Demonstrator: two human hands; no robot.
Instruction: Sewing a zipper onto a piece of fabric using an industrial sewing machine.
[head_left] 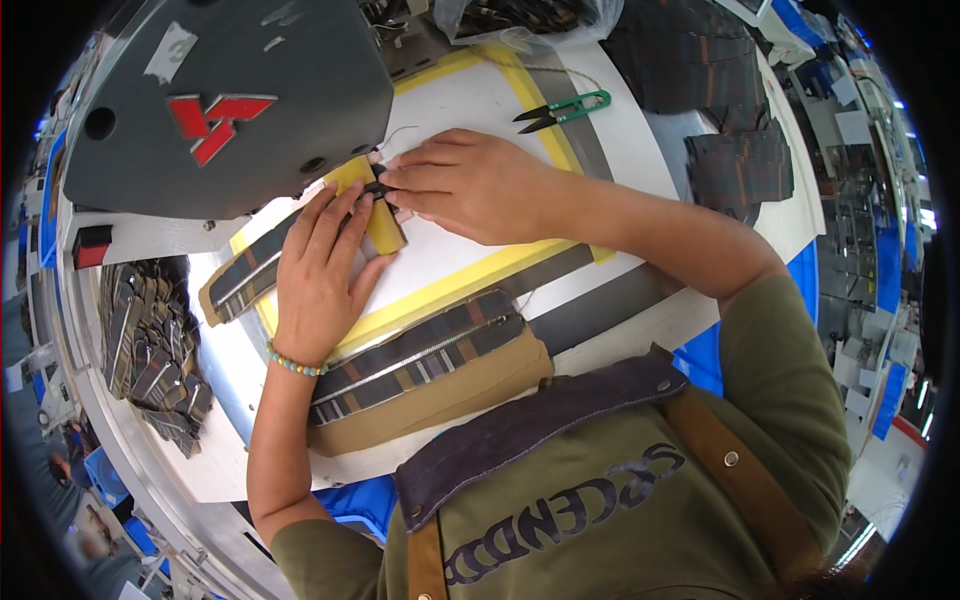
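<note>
My left hand [318,262] lies with its fingers stretched out over a plaid fabric strip with a metal zipper [246,278], pressing it down beside the sewing machine head [290,70]. At the strip's far end, the fingertips of my right hand [475,188] pinch together on its dark end. A yellow block [385,230] sits under and beside my fingers. The machine head and my fingers hide the needle area. Nearer to me lies a second plaid zipper panel [425,358] with a brown lower part.
Green-handled thread snips [565,109] lie to the right on the yellow-taped work surface [470,95]. A heap of plaid zipper pieces [150,350] is at the left. Dark plaid fabric stacks [690,60] and a clear bag of pieces [530,20] stand at the back.
</note>
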